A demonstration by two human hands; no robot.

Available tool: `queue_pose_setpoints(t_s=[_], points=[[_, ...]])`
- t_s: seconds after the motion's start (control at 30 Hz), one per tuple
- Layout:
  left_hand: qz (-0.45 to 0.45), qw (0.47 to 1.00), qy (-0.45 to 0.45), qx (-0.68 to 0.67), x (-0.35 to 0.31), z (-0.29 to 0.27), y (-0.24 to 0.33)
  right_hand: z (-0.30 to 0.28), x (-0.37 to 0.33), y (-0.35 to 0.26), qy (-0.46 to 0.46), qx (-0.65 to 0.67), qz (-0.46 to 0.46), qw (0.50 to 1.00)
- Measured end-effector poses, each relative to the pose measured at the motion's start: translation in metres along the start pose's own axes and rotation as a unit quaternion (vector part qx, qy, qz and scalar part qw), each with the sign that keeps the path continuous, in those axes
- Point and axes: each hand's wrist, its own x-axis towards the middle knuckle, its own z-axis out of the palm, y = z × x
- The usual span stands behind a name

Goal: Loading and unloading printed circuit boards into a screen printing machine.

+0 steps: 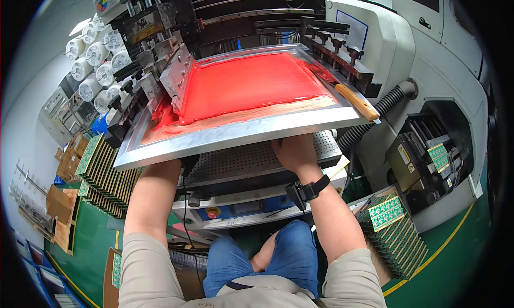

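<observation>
A screen-printing frame (225, 141) with silver metal edges lies tilted in front of me. Its mesh is coated with thick red paste (251, 83). Below its front edge, both arms reach in over a perforated metal plate (235, 160). My right hand (297, 151) shows its back and part of the thumb, while the frame hides its fingers. Only the forearm (155, 190) of my left arm is visible; that hand is covered by the frame, beside a dark object. A metal squeegee holder (176, 77) stands on the left of the paste. A wooden-handled spatula (356, 100) rests on the right rim.
Racked green circuit boards (104, 168) stand at left, with another stack (393, 227) at lower right. A red button (212, 213) sits on the machine's front panel. Clamp knobs (353, 53) line the right bracket. A ribbed black hose (388, 104) runs beside the frame.
</observation>
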Motion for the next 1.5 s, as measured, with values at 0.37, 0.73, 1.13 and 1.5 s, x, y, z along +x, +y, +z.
queue_pose_setpoints(t_s=[0.37, 0.73, 1.13, 1.5], points=[[0.010, 0.966, -0.232, -0.115, 0.000, -0.006, 0.001, 0.008, 0.001, 0.000, 0.008, 0.013, -0.003, 1.000], [0.109, 0.930, -0.334, 0.109, 0.000, -0.036, 0.003, 0.002, 0.002, -0.004, -0.019, -0.018, 0.001, 1.000], [0.230, 0.816, -0.322, 0.421, 0.048, -0.003, 0.004, 0.005, 0.000, -0.005, -0.061, -0.043, 0.019, 0.997], [0.342, 0.606, -0.269, 0.666, -0.059, -0.028, 0.004, 0.007, -0.001, -0.007, -0.096, -0.067, 0.033, 0.993]])
